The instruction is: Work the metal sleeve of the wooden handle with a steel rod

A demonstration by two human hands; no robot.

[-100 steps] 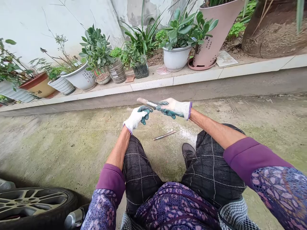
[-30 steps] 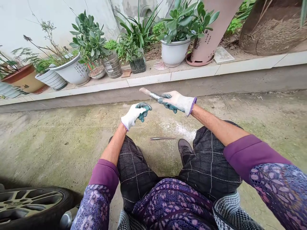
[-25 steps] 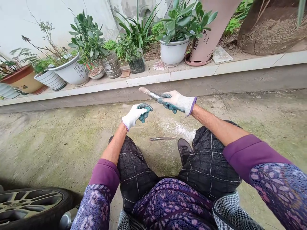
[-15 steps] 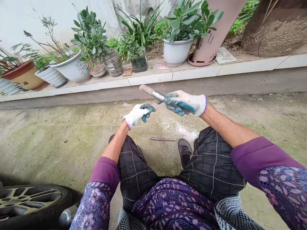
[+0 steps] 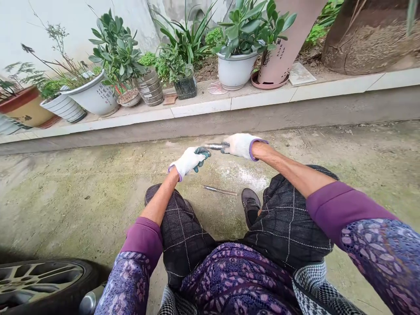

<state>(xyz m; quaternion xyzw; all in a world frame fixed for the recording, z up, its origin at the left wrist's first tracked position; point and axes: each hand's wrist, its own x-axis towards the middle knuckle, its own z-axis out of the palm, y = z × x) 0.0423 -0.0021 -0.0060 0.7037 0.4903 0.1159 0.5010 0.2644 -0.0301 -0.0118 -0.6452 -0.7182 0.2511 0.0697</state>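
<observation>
Now the right hand has its grip closed around a thin metal rod, held level above the knees. The left hand is pinched shut at the rod's free end. This looks like working along the rod, which calls for a steady hold. A second rod lies on the ground.

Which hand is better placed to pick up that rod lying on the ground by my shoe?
Left, probably. Your right hand is closed around the wrapped rod; the left hand only curls at its tip and sits lower, nearer the ground rod.
</observation>
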